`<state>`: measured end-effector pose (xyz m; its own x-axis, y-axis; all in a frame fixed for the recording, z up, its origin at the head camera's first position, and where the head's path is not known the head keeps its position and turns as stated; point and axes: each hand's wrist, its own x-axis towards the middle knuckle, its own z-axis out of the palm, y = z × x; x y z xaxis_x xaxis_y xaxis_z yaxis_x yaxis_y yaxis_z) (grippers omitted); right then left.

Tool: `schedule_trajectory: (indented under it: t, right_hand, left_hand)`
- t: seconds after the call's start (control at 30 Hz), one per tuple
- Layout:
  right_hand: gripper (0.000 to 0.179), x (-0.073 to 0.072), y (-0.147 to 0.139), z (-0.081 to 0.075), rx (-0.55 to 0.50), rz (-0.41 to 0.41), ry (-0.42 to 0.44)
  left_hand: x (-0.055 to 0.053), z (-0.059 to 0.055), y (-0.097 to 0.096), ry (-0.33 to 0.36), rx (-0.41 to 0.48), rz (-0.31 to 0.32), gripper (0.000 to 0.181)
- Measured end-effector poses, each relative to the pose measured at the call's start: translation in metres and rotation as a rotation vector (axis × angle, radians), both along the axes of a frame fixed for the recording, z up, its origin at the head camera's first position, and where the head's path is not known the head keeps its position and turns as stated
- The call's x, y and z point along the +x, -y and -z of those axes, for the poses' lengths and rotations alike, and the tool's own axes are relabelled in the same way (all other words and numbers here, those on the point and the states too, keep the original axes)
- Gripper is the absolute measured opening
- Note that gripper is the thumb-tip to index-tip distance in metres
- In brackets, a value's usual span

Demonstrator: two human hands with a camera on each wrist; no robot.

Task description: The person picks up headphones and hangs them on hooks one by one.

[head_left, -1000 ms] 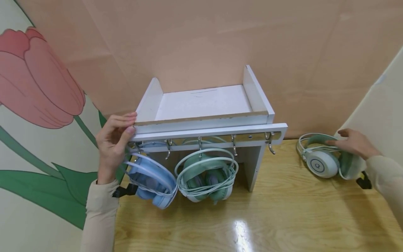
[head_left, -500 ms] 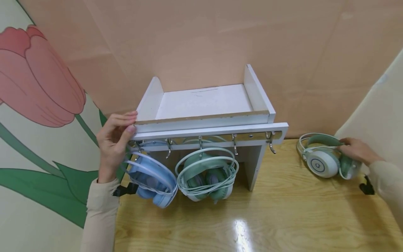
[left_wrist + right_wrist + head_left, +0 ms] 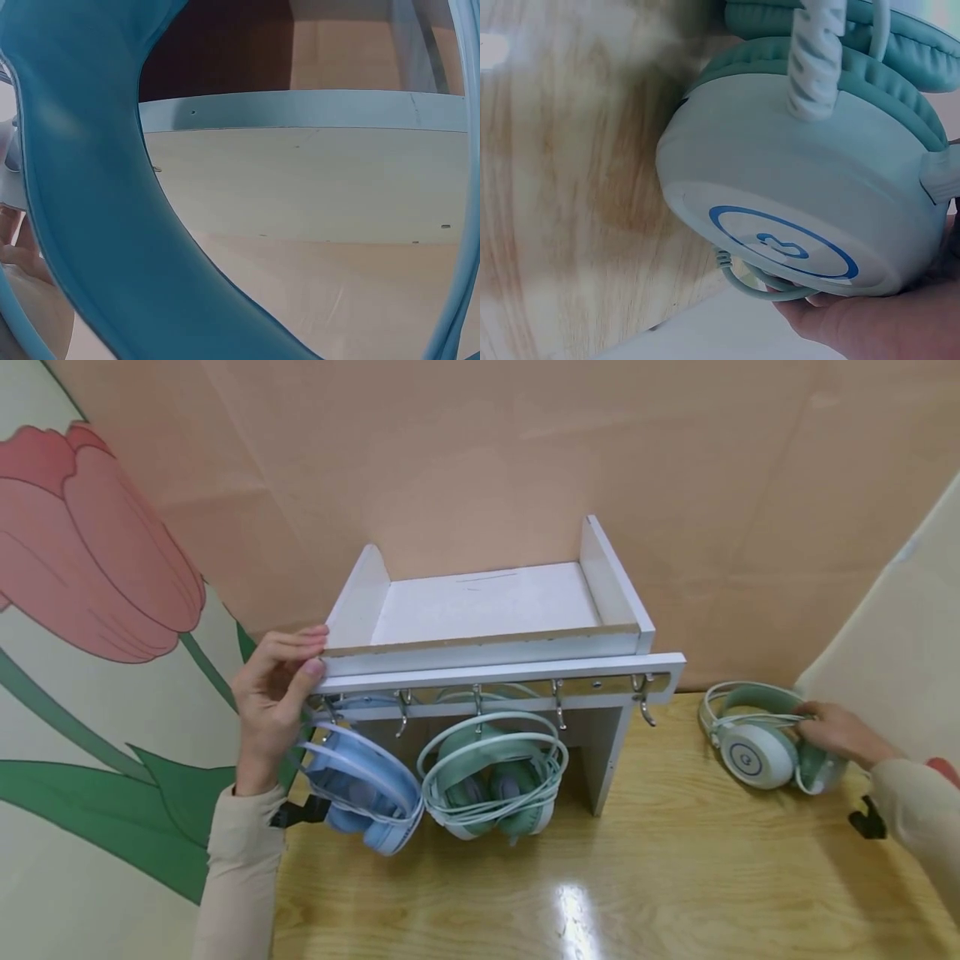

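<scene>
At the right of the head view, my right hand [image 3: 843, 731] grips the far side of pale green and white headphones [image 3: 752, 758]. In the right wrist view, their ear cup [image 3: 780, 187] is large and close, with fingers [image 3: 840, 319] curled behind it. My left hand [image 3: 272, 685] holds the front left corner of a white shelf rack [image 3: 480, 653], thumb at the front. Blue headphones [image 3: 360, 781] and a second green pair [image 3: 491, 777] hang from hooks below its front rail. The blue headband [image 3: 82, 180] fills much of the left wrist view, hiding most of that hand.
Bare metal hooks [image 3: 643, 700] line the right part of the rail. The rack stands on a wood-grain table [image 3: 675, 868] against a tan backdrop [image 3: 480, 460]. A wall with a painted tulip [image 3: 112, 552] rises at left, a pale panel [image 3: 900, 635] at right.
My right hand has come down onto the green headphones and taken hold of them. They have shifted slightly left. My left hand stays on the rack's corner.
</scene>
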<state>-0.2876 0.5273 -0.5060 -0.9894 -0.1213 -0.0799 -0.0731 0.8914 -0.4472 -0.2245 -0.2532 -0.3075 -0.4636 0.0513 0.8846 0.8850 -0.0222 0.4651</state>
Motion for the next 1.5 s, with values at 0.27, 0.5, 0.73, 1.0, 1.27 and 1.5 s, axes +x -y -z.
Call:
schedule_trajectory:
  t: [0.27,0.5,0.73,1.0,1.27,1.5]
  right_hand:
    - [0.047,0.004,0.006,0.004,0.007,-0.024,-0.04]
    - [0.043,0.006,0.006,0.007,0.002,-0.032,-0.086]
    - [0.047,0.011,0.011,0.008,-0.002,-0.022,-0.056]
    - [0.046,0.02,0.023,0.01,-0.011,-0.034,-0.068]
    - [0.045,0.027,0.03,0.008,0.005,-0.034,-0.078]
    - [0.047,0.029,0.031,0.004,0.006,-0.028,-0.046]
  left_hand:
    - [0.0,0.001,0.0,-0.009,0.001,0.002,0.019]
    - [-0.001,0.0,0.0,-0.005,-0.002,0.001,0.019]
    - [-0.002,0.001,0.001,-0.007,-0.009,0.001,0.019]
    - [-0.003,0.001,0.0,-0.008,0.001,-0.001,0.018]
    - [-0.003,-0.001,-0.001,-0.014,0.006,0.002,0.019]
    - [-0.002,0.0,-0.001,-0.003,0.009,0.003,0.018]
